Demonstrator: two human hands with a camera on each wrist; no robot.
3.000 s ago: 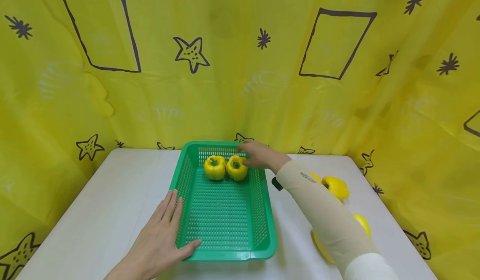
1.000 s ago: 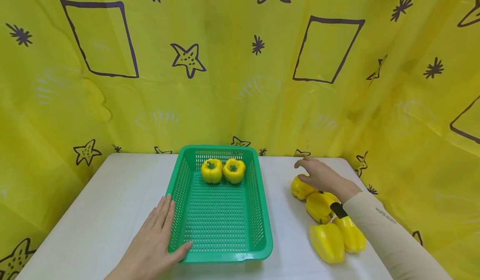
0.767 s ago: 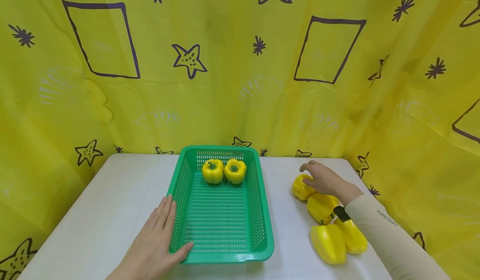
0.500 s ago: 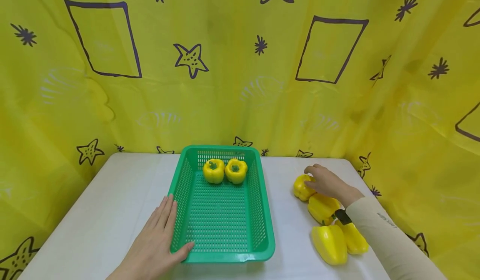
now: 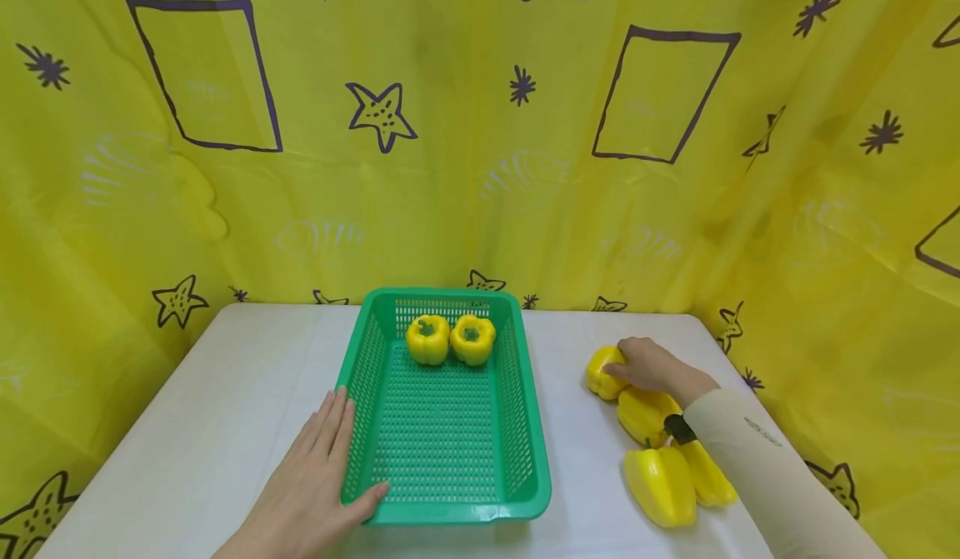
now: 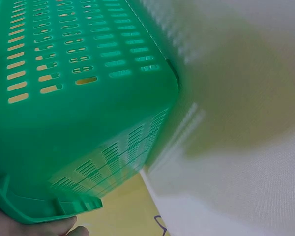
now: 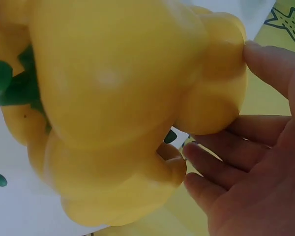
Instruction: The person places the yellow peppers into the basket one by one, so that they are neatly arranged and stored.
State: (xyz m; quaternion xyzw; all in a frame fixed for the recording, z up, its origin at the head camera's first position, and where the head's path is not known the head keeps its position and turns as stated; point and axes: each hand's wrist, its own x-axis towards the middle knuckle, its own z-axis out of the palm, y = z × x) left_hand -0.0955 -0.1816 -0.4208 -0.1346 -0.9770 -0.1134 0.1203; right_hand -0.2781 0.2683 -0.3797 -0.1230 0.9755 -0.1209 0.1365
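Observation:
My right hand [image 5: 656, 367] holds a yellow bell pepper [image 5: 602, 374] at the far left end of a group on the right of the table. In the right wrist view the thumb touches one side of that pepper [image 7: 219, 73] and fingers reach behind it; a larger-looking yellow pepper [image 7: 113, 73] fills the foreground. My left hand [image 5: 303, 476] rests with straight fingers along the left rim of a green basket [image 5: 453, 512], its thumb over the near corner. Two yellow peppers stand stem up inside at the back: a left one [image 5: 428, 341] and a right one [image 5: 472, 341].
Beside the held pepper lies another yellow pepper [image 5: 645, 413]. Nearer the front are a third pepper [image 5: 662, 488] and one partly behind the right forearm [image 5: 708, 476]. A white table [image 5: 187, 426] bears everything, and a yellow patterned curtain [image 5: 450, 209] surrounds it.
Earlier the right hand was at the right pepper in the basket; it moved right to the group, then lowered and closed its fingers on the far-left pepper. The left hand stays at the basket.

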